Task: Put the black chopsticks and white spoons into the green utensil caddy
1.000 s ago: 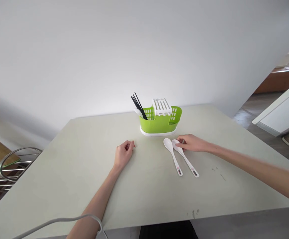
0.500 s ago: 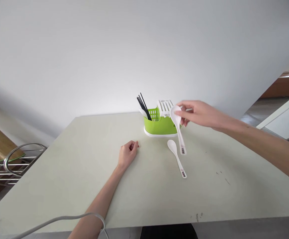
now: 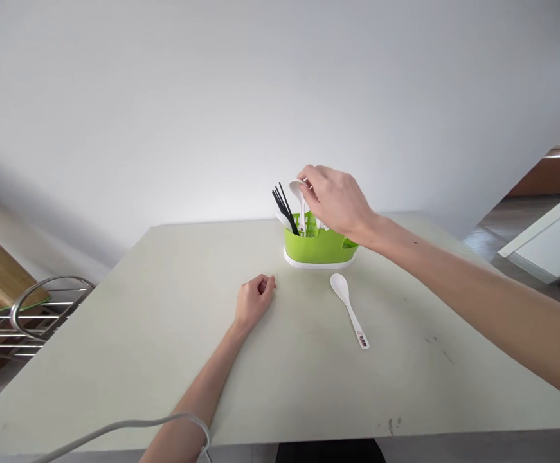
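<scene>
My right hand [image 3: 330,196] pinches a white spoon [image 3: 301,209] by its bowl. The spoon's handle points down into the left part of a green utensil holder [image 3: 316,249] on a white base. Black chopsticks [image 3: 284,209] and another white utensil [image 3: 283,220] lean at the holder's left end. My right hand hides most of the holder's white slotted top. On the table in front of the holder lies a second white spoon [image 3: 348,307], its bowl toward the holder. My left hand [image 3: 255,301] rests on the table, fingers curled closed, with nothing visible in them.
The pale table [image 3: 173,321] reaches the white wall behind the holder. A grey cable [image 3: 130,424] crosses my left forearm. At the far left stands a metal rack [image 3: 33,321] with a wooden board [image 3: 0,270]; a white panel [image 3: 550,238] is at the right.
My right hand has carried the spoon left, from in front of the holder's right side to above its left part, handle now inside. The left hand keeps its place on the table.
</scene>
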A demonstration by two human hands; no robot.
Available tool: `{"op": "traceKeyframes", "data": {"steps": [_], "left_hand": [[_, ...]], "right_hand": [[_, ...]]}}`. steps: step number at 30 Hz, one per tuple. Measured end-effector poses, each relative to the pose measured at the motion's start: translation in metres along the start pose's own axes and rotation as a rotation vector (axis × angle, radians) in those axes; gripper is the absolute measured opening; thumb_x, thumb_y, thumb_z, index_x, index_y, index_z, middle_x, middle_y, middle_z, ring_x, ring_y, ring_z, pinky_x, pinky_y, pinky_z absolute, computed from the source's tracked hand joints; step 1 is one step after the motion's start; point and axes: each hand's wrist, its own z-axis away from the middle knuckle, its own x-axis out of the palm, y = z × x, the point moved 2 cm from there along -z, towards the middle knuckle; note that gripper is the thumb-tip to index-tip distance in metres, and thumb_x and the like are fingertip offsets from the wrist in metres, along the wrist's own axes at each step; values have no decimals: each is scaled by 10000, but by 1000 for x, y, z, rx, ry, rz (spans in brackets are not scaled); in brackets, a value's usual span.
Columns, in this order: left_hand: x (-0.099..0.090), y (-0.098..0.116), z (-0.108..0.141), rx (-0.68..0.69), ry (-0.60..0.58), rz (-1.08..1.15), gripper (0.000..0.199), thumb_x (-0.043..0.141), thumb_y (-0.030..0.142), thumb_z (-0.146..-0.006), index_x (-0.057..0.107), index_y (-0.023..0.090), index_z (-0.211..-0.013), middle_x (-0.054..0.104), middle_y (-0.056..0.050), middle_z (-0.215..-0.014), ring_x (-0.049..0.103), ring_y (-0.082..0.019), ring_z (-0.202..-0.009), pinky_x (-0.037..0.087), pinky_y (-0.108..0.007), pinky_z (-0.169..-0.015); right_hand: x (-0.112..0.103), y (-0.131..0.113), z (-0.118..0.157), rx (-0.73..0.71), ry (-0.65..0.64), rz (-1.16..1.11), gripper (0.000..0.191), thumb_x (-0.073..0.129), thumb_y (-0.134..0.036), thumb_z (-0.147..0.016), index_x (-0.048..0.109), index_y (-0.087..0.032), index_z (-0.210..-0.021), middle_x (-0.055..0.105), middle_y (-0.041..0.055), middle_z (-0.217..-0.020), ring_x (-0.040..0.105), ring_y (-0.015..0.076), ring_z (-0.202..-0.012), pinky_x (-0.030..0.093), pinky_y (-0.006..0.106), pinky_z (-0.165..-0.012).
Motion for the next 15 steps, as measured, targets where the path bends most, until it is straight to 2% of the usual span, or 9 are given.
{"op": "traceKeyframes", "data": {"steps": [7, 15], "left_hand": [[1, -3, 0, 6, -6, -21, 431, 510, 518, -967, 690, 204, -733, 537, 28, -579, 466, -135, -563, 353, -271, -596], [1, -1, 1, 1, -9, -26, 426, 511, 513, -964, 686, 205, -729, 546, 24, -587, 472, -136, -567, 350, -274, -597]], "right_hand": [[40, -6, 8, 19, -215, 166, 355, 305, -276, -1120, 617, -133, -1211, 733, 155, -1064, 685, 264, -855, 341, 323, -644], [64, -14, 15, -3, -332, 201, 344, 294, -211, -1098, 609, -130, -1210, 729, 179, -1084, 697, 279, -858, 377, 335, -659]]}}
